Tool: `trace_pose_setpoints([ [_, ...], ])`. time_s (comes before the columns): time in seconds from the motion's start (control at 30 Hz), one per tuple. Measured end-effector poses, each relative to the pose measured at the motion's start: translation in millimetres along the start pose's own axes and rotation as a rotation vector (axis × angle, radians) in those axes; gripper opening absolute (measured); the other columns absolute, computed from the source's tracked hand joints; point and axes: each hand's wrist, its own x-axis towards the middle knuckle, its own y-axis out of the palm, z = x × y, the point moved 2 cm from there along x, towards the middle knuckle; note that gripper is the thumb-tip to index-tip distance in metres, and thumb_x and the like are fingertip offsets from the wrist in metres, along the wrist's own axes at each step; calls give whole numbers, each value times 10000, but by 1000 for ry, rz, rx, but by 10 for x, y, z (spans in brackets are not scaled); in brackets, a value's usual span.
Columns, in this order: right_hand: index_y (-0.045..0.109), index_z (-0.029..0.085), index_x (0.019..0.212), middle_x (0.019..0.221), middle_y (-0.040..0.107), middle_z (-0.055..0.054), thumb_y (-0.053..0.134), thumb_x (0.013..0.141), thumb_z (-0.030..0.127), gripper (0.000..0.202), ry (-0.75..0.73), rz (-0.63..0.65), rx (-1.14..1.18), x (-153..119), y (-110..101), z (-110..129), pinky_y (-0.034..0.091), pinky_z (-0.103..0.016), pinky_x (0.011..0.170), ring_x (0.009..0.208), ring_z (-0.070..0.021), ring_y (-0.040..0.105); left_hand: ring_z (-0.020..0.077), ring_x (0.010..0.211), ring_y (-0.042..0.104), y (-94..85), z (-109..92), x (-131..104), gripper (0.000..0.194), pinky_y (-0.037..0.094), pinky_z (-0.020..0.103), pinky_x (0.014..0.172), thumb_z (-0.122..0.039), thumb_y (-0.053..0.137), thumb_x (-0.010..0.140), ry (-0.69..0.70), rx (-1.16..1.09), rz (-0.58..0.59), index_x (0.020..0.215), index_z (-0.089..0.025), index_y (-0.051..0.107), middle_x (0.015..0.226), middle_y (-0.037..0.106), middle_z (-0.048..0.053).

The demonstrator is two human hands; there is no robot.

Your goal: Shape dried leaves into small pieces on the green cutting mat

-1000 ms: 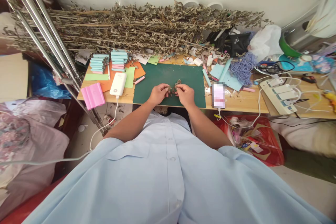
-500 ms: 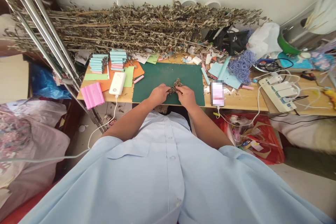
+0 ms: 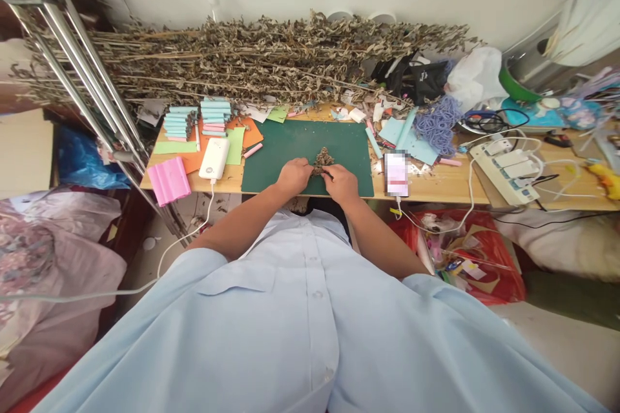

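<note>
A small clump of dried leaves [image 3: 324,157], brown and crumpled, is over the green mat [image 3: 271,151] at its front middle. My left hand [image 3: 294,178] pinches the clump from the left, fingers closed. From the right, my right hand [image 3: 341,183] grips it between thumb and fingers. The two hands are close together, with the leaves rising between and beyond them. The fingertips are partly hidden in the leaves.
Long bundles of dried stalks [image 3: 252,55] lie along the wall. Blue paper rolls [image 3: 181,122], a white power bank [image 3: 214,158] and pink paper [image 3: 169,181] are on the left; a phone [image 3: 396,174], blue yarn [image 3: 438,121] and a power strip [image 3: 504,168] on the right. A crutch [image 3: 87,71] leans at left.
The hands have drawn slightly closer together around the dried leaves, which look more gathered. The whole view has shifted a little.
</note>
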Motion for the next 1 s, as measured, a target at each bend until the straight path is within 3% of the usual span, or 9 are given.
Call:
trace_pose_setpoints([
  [0.17,747,219,1247,1190,768,-99,577,926,282,368,49,-85,25,50,-51,-109,578,-436,990,1078,-283,716,287,987,631,-46,34,126,328,455,430,931,-190,534,937,-44,-135,-76,1161,-164,773,1014,724,160],
  [0.27,743,207,1247,1205,760,-117,556,949,328,373,65,-169,38,15,-146,-187,584,-443,993,1078,-284,718,284,1015,646,-101,146,16,377,457,430,953,-171,517,935,-123,-180,-129,1223,-173,761,1039,753,146],
  [0.37,740,208,1249,1306,722,-130,529,981,367,376,24,-213,44,48,-213,-229,550,-478,1084,1213,-294,675,269,1024,660,-118,268,-149,422,460,422,975,-138,452,949,-192,-211,-185,1239,-173,757,1047,774,120],
  [0.53,633,213,1428,1570,534,-120,583,983,406,488,-81,-29,77,357,-156,-185,414,-519,1236,1497,-310,459,292,1135,652,-120,280,-266,387,449,453,1008,-165,462,963,-160,-176,-186,1190,-178,775,1189,764,124],
  [0.63,533,223,1528,1655,416,-131,716,908,425,677,-106,150,77,490,-60,-105,383,-543,1252,1539,-345,392,313,1237,618,-145,222,-266,359,429,491,1053,-171,478,962,-61,-152,-138,1151,-172,784,1291,733,127],
  [0.7,503,215,1550,1649,419,-152,790,851,424,784,-133,219,62,485,6,-42,378,-556,1253,1529,-360,404,315,1281,604,-168,210,-290,356,425,499,1080,-171,487,961,-49,-156,-126,1171,-163,775,1325,719,129],
  [0.9,590,172,1462,1496,576,-176,774,868,311,637,-278,184,50,261,134,84,376,-542,1262,1456,-329,488,305,1357,583,-195,218,-498,326,405,517,1154,-213,547,961,-54,-231,-103,1207,-168,756,1351,712,125],
  [1.0,591,190,1462,1546,524,-177,795,860,362,658,-301,138,43,230,138,98,368,-563,1260,1479,-341,456,308,1328,609,-194,236,-561,297,429,524,1141,-214,563,954,-86,-252,-153,1161,-167,771,1303,737,122],
])
